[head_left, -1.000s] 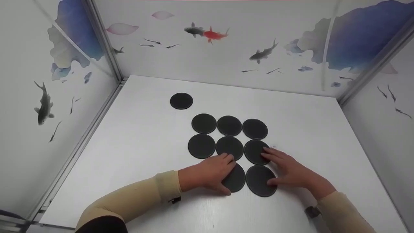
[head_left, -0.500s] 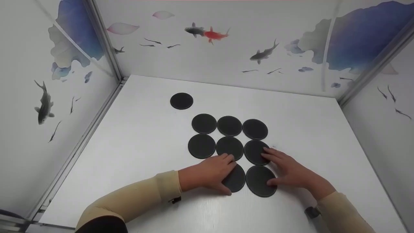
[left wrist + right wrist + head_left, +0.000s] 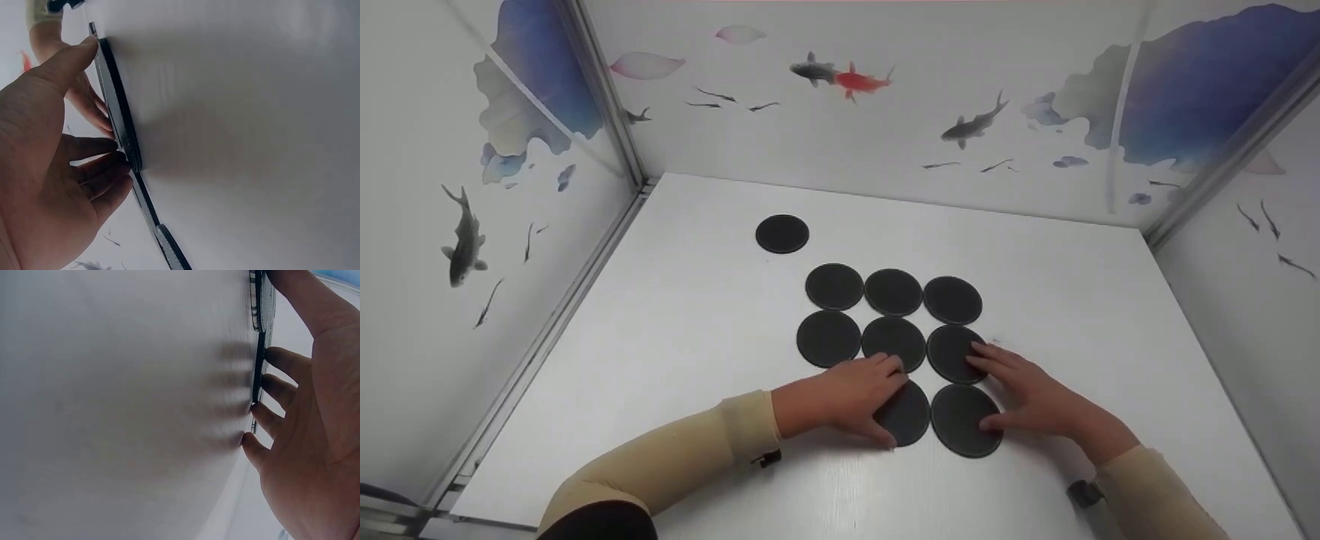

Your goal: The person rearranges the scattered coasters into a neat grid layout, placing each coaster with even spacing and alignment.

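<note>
Several black round coasters lie flat on the white table. My left hand (image 3: 859, 394) spans the front-left coaster (image 3: 911, 416), thumb at its near edge and curled fingers at its far edge. In the left wrist view that coaster (image 3: 118, 107) shows edge-on between the thumb and fingers of the left hand (image 3: 62, 135). My right hand (image 3: 1031, 390) rests its thumb on the front-right coaster (image 3: 964, 420) and its extended fingertips on the right coaster of the middle row (image 3: 949, 349). The right wrist view shows the right hand (image 3: 309, 410) with fingers spread along the coasters' edges.
The middle row's left coaster (image 3: 828, 339) and centre coaster (image 3: 896, 337) touch a back row of three, including its middle coaster (image 3: 893, 292). A single coaster (image 3: 782, 234) lies apart at the back left. White printed walls (image 3: 840, 142) enclose the table (image 3: 675, 300) on three sides.
</note>
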`<state>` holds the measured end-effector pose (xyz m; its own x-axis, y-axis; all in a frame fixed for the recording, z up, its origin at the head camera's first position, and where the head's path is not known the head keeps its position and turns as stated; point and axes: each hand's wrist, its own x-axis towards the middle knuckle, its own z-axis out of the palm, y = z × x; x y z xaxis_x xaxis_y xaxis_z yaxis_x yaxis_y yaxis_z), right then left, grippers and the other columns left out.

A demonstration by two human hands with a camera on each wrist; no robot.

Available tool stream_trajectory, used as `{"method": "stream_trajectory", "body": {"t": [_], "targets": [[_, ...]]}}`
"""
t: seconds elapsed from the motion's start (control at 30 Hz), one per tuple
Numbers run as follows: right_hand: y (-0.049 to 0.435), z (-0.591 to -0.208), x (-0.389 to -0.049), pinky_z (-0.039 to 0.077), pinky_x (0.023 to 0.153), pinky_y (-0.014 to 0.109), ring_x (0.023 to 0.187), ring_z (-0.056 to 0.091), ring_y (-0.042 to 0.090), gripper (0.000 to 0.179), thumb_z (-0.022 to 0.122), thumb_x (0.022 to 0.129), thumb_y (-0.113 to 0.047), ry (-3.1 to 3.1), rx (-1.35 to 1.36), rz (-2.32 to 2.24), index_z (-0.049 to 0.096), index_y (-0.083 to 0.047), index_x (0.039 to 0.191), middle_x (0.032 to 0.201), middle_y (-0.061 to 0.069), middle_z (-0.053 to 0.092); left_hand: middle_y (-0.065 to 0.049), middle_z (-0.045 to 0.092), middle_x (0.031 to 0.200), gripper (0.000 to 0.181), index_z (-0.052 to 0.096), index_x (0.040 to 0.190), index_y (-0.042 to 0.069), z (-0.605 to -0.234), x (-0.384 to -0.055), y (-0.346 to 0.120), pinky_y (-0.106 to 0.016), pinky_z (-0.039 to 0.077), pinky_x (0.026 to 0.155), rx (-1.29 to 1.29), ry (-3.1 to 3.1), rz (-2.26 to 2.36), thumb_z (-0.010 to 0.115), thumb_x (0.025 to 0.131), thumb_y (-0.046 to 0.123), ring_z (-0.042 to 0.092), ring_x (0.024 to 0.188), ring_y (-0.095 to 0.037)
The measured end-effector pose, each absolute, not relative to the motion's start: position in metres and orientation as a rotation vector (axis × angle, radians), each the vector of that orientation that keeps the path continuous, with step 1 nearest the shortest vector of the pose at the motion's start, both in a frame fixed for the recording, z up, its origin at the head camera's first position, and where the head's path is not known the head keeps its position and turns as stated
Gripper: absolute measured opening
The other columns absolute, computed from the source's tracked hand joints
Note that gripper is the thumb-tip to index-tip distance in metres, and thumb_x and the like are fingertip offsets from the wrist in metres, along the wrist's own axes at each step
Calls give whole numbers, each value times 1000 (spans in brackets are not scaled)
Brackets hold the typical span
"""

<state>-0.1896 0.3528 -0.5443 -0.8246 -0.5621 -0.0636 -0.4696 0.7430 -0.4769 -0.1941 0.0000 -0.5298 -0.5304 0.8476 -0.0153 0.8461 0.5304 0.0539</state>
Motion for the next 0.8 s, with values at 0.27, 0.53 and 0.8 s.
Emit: {"method": "stream_trajectory", "body": {"t": [0.27, 0.53, 0.8], "targets": [[353, -542, -187, 22, 118, 60, 154, 18, 30, 99, 82, 76, -62, 2742, -826, -673, 40, -24, 157, 167, -3, 24, -2, 50, 130, 86, 54, 142, 12, -514, -211, -11, -29, 51, 90, 1408, 2698, 247, 69, 81, 71, 50, 110, -14], [352, -541, -187, 23, 117, 61, 153, 18, 32, 98, 82, 76, -60, 2744, -820, -675, 41, -23, 156, 167, -2, 24, -3, 54, 131, 62, 58, 139, 14, -496, -267, -50, -36, 49, 98, 1215, 2813, 537, 68, 93, 52, 53, 118, -17], [352, -543, -187, 23, 117, 61, 154, 17, 31, 98, 82, 75, -62, 2745, -800, -667, 40, -26, 157, 167, -5, 24, -5, 55, 128, 51, 61, 133, 13, -491, -312, -92, -38, 46, 105, 961, 2961, 706, 68, 95, 46, 54, 122, -19]]}}
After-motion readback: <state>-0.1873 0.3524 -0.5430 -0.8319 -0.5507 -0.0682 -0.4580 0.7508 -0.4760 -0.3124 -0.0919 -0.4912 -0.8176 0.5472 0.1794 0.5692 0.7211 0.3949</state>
